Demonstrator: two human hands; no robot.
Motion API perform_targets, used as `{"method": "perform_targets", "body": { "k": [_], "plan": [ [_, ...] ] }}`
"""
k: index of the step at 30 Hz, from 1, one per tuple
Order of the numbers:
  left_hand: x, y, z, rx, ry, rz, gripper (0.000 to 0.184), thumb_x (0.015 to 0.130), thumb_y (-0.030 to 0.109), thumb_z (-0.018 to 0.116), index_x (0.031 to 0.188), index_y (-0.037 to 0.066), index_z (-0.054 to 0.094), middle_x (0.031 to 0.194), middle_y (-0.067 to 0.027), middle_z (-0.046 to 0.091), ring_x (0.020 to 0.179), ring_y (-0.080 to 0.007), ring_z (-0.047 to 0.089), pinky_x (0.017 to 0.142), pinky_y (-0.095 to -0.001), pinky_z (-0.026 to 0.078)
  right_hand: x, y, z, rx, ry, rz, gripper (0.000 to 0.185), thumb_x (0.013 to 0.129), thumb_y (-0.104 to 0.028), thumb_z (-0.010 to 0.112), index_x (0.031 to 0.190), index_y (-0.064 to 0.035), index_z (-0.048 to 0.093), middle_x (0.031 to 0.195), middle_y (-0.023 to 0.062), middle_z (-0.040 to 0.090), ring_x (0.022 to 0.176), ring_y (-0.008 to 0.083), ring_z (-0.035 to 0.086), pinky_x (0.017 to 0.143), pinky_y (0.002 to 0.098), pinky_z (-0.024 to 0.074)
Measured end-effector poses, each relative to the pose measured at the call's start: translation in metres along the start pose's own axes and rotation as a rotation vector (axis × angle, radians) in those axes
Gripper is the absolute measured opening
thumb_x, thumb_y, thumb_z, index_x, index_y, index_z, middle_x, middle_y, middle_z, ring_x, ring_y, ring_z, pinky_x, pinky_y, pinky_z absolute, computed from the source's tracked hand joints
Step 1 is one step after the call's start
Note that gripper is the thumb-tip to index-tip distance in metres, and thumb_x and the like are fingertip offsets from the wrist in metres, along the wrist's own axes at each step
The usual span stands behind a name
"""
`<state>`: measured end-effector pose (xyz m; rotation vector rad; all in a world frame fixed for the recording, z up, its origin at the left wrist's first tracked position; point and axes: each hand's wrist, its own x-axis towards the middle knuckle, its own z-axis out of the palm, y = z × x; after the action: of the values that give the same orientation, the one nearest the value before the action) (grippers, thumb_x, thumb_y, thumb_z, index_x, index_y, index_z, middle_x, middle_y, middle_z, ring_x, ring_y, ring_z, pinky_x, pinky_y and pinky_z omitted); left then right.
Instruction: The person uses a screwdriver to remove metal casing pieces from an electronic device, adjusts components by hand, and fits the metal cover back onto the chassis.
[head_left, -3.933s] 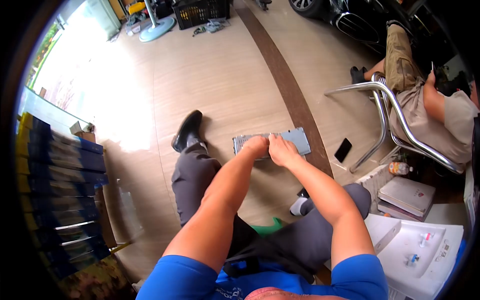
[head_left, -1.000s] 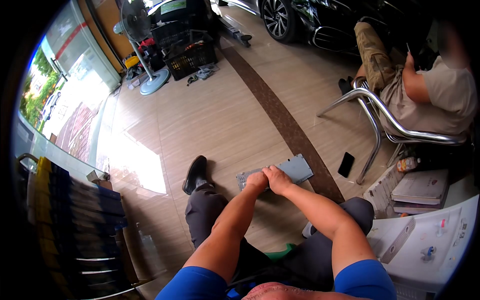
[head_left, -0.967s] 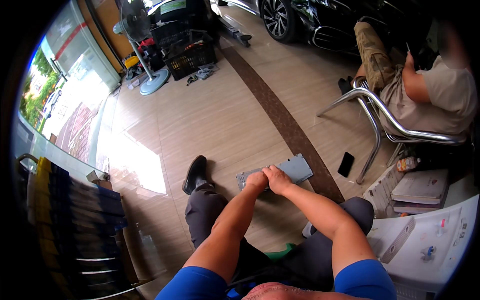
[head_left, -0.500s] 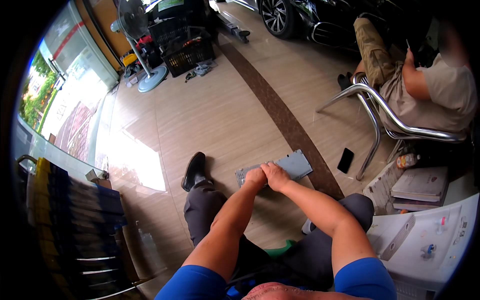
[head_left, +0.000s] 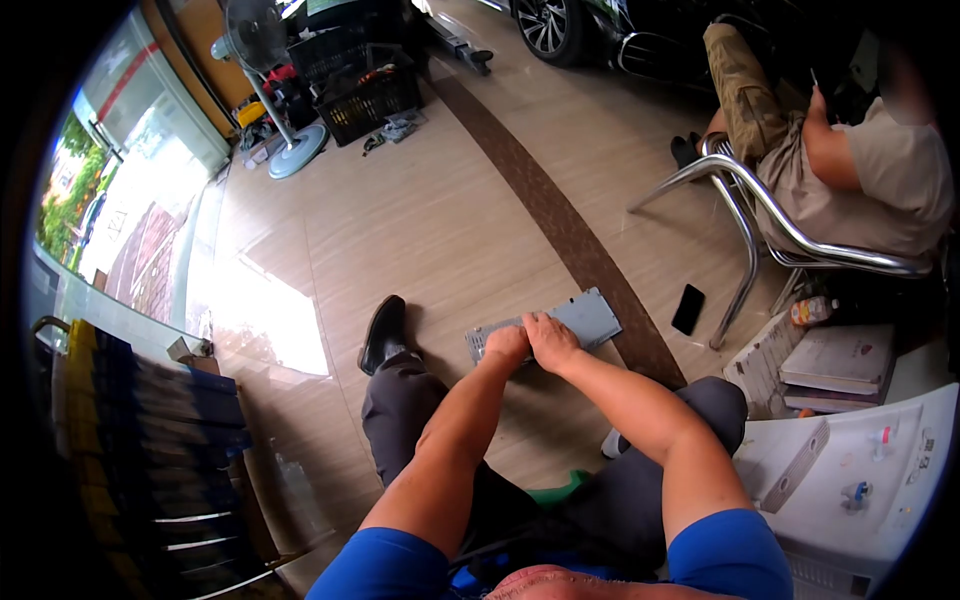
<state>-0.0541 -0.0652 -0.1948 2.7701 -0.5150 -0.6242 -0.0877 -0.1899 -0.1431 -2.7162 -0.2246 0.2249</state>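
Note:
A flat, oblong grey metal case (head_left: 590, 318) with a perforated left end lies crosswise in front of me, between my knees. My left hand (head_left: 507, 343) is closed at the middle of its near edge, with the fingers curled. Right beside it, touching it, my right hand (head_left: 550, 341) is bent over the case with its fingers together. The backs of my hands hide the fingertips and the part of the case under them. Whether a small item is also in the fingers, I cannot tell.
A black phone (head_left: 688, 310) lies on the floor to the right. Beyond it a person (head_left: 850, 180) sits on a metal-framed chair (head_left: 745, 245). A white dispenser panel (head_left: 850, 470) stands at my right, stacked bins (head_left: 150, 430) at my left. A fan (head_left: 297, 152) and black crate (head_left: 370, 105) stand ahead.
The view has shifted slightly. My hands stay together on the case, with the right fingers a little higher on it.

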Motion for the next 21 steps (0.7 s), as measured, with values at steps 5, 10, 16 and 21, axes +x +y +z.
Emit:
{"method": "perform_targets", "body": {
  "k": [5, 10, 16, 21],
  "plan": [
    [0.003, -0.002, 0.004, 0.000, -0.009, 0.000, 0.026, 0.092, 0.019, 0.051, 0.103, 0.008, 0.071, 0.108, -0.0144, 0.071, 0.101, -0.0301, 0.068, 0.085, -0.0415, 0.055, -0.004, -0.001, 0.000, 0.049, 0.077, -0.086, 0.016, 0.093, -0.011, 0.042, 0.105, -0.0060, 0.052, 0.106, 0.0190, 0.061, 0.107, 0.0375, 0.059, 0.090, 0.0469, 0.0496],
    [0.009, -0.010, 0.012, -0.016, -0.023, 0.035, 0.028, 0.092, 0.024, 0.050, 0.104, 0.005, 0.068, 0.109, -0.0184, 0.070, 0.102, -0.0338, 0.067, 0.086, -0.0436, 0.053, 0.000, 0.006, 0.004, 0.092, 0.065, -0.161, 0.033, 0.092, -0.009, 0.043, 0.123, -0.0080, 0.054, 0.113, 0.0198, 0.060, 0.111, 0.0400, 0.056, 0.091, 0.0482, 0.0482],
    [0.007, -0.008, 0.010, -0.020, 0.007, 0.031, 0.026, 0.092, 0.022, 0.051, 0.102, 0.005, 0.068, 0.107, -0.0192, 0.070, 0.101, -0.0343, 0.067, 0.085, -0.0442, 0.054, 0.000, 0.002, 0.010, 0.074, -0.007, 0.004, 0.021, 0.096, -0.014, 0.040, 0.110, -0.0030, 0.052, 0.111, 0.0255, 0.061, 0.106, 0.0433, 0.061, 0.089, 0.0503, 0.0506],
    [0.000, 0.000, 0.000, -0.010, 0.000, 0.032, 0.029, 0.093, 0.024, 0.048, 0.102, 0.006, 0.069, 0.105, -0.0183, 0.070, 0.098, -0.0349, 0.068, 0.083, -0.0459, 0.054, 0.004, 0.007, 0.007, 0.045, -0.053, 0.007, 0.022, 0.095, -0.015, 0.041, 0.109, -0.0024, 0.053, 0.108, 0.0272, 0.062, 0.101, 0.0433, 0.063, 0.086, 0.0508, 0.0519]
  ]
}}
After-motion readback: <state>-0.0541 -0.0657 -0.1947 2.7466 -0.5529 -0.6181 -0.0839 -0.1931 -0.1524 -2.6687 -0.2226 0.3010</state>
